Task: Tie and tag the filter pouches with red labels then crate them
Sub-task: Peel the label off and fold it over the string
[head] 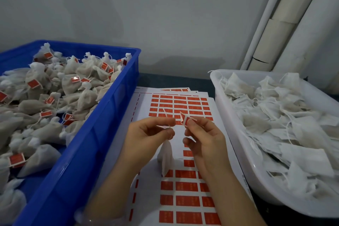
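The left hand point(146, 134) pinches the drawstring point(166, 113) of a filter pouch point(166, 158) that hangs below it. The right hand point(203, 134), just beside but apart, pinches a folded red label point(185, 120). Both hover over label sheets point(183, 189), which fill the lane between the blue crate point(102, 115) of tagged pouches on the left and the white tub point(236, 145) of untagged ones on the right.
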Demonstrator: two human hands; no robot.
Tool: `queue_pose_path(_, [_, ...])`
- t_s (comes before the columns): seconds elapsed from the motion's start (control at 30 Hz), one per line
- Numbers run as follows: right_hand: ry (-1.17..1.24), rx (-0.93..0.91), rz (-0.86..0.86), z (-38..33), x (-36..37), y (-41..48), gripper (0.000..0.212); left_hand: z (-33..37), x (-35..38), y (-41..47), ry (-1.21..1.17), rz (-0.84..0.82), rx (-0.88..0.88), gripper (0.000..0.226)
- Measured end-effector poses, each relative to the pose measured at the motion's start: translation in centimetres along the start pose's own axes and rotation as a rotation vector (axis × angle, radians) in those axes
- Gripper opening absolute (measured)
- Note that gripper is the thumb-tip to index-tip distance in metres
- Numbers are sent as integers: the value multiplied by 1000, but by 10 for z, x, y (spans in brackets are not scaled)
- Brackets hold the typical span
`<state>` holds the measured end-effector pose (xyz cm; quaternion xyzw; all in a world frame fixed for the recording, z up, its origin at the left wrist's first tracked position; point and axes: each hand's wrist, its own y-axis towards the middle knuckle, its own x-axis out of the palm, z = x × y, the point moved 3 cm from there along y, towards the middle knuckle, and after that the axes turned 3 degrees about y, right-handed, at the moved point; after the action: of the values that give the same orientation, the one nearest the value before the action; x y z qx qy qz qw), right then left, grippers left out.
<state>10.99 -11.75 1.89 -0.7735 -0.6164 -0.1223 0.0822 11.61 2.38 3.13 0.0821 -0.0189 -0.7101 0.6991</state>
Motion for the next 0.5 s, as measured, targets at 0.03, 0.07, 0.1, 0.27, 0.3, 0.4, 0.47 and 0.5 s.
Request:
queue_pose_path(0.03, [-6,3,-5,1,1,0,24,0,0,0,2,0,5,31])
queue_pose_path(0.07, [-14,7,-12,2,0,1,17,-1,1,0,1,1,7,33])
queue_pose_path(0.1, [-22,12,-22,2,1,1,11,-1,1,0,2,3,10,36])
queue_pose_path(0.27, [-59,19,-97,1,0,0,5,-3,6,-1,32,-68,26,48])
queue_pose_path(0.3, [-69,16,-106,1,0,0,6,-3,7,-1,44,-92,28,52])
queue_pose_path(0.4, [-79,18,-124,-1,-1,1,3,-3,7,-2,85,-158,34,61])
queue_pose_path(0.47, [-95,10,-130,-1,-1,0,16,-4,7,-2,105,-183,39,62])
queue_pose_path(0.5, [-110,3,-131,-2,0,0,26,-4,7,-2,109,-196,41,62])
